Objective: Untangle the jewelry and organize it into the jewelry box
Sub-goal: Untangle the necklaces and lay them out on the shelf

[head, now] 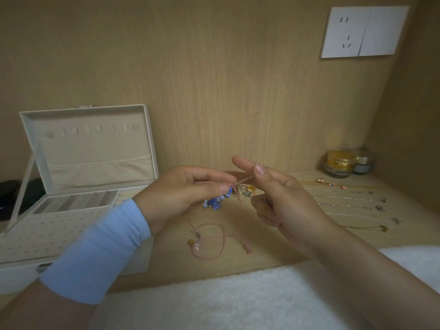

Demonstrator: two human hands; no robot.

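Left hand point(188, 191): grasping; my thumb and forefinger pinch the pink cord point(243, 181) right where it leaves the tangle point(215, 202).
Right hand point(281, 201): grasping; the cord's other end runs in behind my thumb and is held there. The forefinger stands out straight and the lower fingers are curled.
Pink cord: a short stretch pulled between my two hands, raised above the counter point(166, 258).
Tangle: blue beads hang just below my left fingertips, with small gold and silver charms point(248, 189) bunched in the gap between the hands.
Jewelry box point(90, 148): on the counter to the left of my left hand, lid upright and open, slotted tray and dotted panel exposed.
Pink bracelet point(214, 239): a loose loop with small charms, lying on the counter below both hands.
Necklaces point(345, 198): laid side by side in a row, to the right of my right hand.
Jars point(339, 163): two, in the far corner beyond my right hand.
Towel point(214, 294): white, under my forearms.
Sleeve point(100, 246): light blue, at my left wrist.
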